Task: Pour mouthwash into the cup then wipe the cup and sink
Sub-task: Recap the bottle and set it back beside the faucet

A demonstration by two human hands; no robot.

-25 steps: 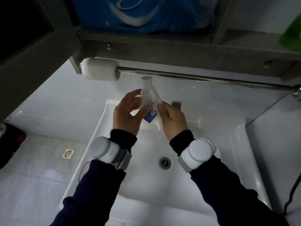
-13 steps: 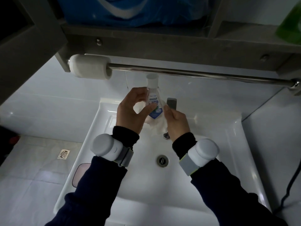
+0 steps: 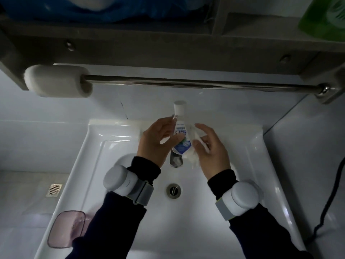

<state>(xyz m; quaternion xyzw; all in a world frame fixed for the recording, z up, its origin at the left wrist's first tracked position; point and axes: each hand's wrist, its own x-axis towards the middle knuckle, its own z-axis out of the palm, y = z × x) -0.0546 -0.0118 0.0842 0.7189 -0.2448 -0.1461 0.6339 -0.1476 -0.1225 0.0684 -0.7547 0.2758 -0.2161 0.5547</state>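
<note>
Near the front left corner of the sink [image 3: 261, 165] sits a pink cup [image 3: 65, 229]. Over the drain [image 3: 173, 190], the left hand [image 3: 158, 141] holds a small mouthwash bottle [image 3: 180, 135] with its white cap on. The right hand [image 3: 211, 148] holds a white tissue [image 3: 192, 157] against the bottle. Farther back, a metal rail [image 3: 186, 84] runs under the shelf [image 3: 168, 47].

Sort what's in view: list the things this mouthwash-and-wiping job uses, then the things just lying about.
In use:
mouthwash bottle, cap on, held by the left hand
white tissue in the right hand
pink cup on the sink's left edge
sink

Lying about:
towel rail with foam roll
blue package and green bottle on the shelf
floor drain
black cable
</note>
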